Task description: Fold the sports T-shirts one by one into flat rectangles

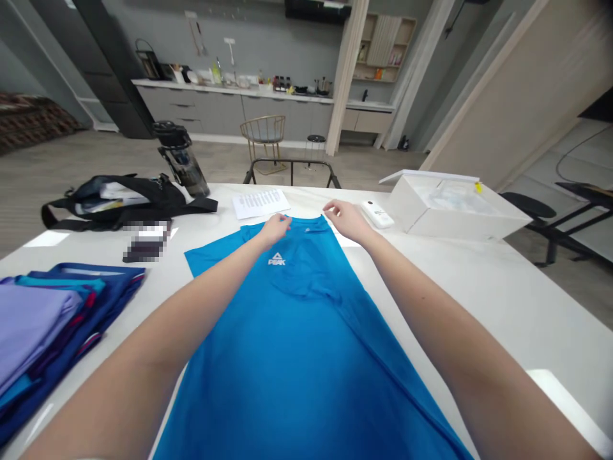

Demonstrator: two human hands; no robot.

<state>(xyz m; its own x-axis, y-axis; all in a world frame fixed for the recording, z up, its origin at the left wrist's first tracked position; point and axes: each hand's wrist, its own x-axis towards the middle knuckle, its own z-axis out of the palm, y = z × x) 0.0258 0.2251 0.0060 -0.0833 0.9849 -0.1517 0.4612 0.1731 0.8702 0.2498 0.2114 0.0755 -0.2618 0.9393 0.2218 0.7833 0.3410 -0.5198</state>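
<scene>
A blue T-shirt (297, 345) with a white chest logo lies spread on the white table, collar at the far end and hem towards me. Its left sleeve sticks out flat, while the right side is folded inward, leaving a straight slanting edge and some wrinkles. My left hand (276, 230) is closed at the collar, fingertips pinching the fabric there. By the far right corner of the shirt is my right hand (343, 217), its fingers loosely bent and apart, close to the cloth; nothing shows between them.
Folded clothes (52, 319) are stacked at the left. Behind them lie a black bag (124, 198), a bottle (182, 156) and a blurred dark item (146, 243). A printed sheet (261, 203), a small white device (377, 214) and a white box (450, 204) line the far side.
</scene>
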